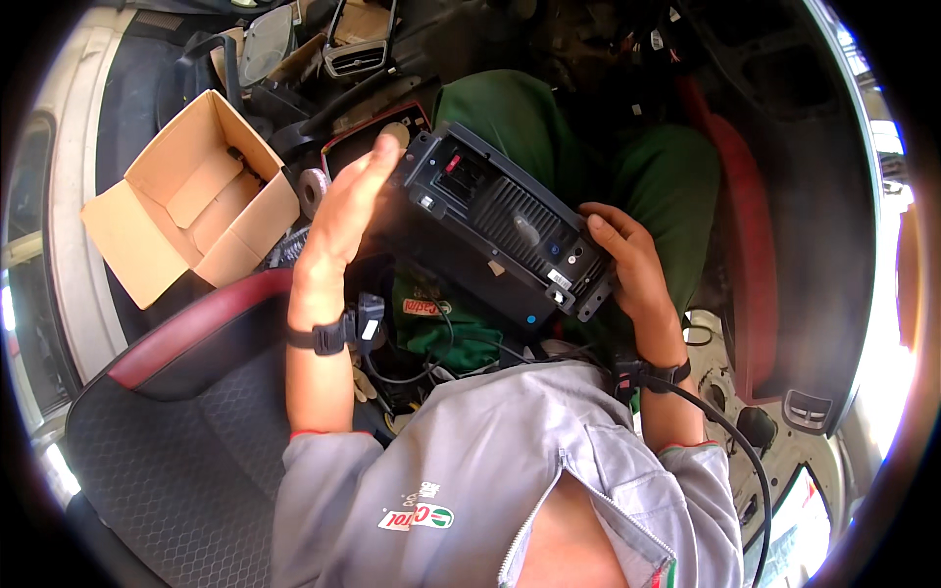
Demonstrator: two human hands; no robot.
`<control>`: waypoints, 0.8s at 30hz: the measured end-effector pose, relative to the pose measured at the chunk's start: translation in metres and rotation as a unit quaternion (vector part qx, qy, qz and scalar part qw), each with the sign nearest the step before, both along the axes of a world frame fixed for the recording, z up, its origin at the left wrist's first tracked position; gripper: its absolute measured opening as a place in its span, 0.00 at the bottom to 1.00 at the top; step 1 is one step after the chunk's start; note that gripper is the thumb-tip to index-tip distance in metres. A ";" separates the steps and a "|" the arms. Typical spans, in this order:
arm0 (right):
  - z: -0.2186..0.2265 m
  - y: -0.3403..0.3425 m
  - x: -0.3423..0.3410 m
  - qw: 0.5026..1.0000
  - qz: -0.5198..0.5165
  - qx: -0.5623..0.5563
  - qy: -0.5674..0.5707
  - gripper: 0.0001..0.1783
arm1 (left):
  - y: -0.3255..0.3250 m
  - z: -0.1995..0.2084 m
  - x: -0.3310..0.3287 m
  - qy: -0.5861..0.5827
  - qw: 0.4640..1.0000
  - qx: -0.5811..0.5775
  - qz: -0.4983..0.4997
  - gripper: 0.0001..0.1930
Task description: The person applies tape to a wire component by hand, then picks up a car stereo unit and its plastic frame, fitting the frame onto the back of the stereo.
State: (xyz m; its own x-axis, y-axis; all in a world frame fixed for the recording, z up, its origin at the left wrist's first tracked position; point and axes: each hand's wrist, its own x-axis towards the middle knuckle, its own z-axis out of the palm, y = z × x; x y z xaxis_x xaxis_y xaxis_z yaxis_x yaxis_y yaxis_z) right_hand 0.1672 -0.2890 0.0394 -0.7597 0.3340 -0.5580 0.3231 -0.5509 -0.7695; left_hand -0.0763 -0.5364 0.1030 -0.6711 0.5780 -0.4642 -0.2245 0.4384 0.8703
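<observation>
A black car head unit (520,220) is held tilted above my lap, with its ribbed metal heat sink, sockets and side brackets turned up toward me. My left hand (350,201) is at its left end, the thumb stretched along the edge and the other fingers mostly hidden. Around the right end, my right hand (627,257) grips with the thumb near the corner and the remaining fingers out of sight underneath. Dark straps with small modules circle both wrists, and a black cable (730,431) runs from the right one.
An open cardboard box (201,201) stands to the left, beside a roll of tape (313,191). Below it is a black and red car seat (186,421). Loose trim with an air vent (357,61) lies at the far side. A door panel (784,196) borders the right.
</observation>
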 end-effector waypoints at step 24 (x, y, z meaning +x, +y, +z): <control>-0.018 -0.047 0.016 0.981 -0.125 0.126 -0.075 0.27 | 0.008 -0.026 0.023 -0.003 0.996 0.058 0.072 0.33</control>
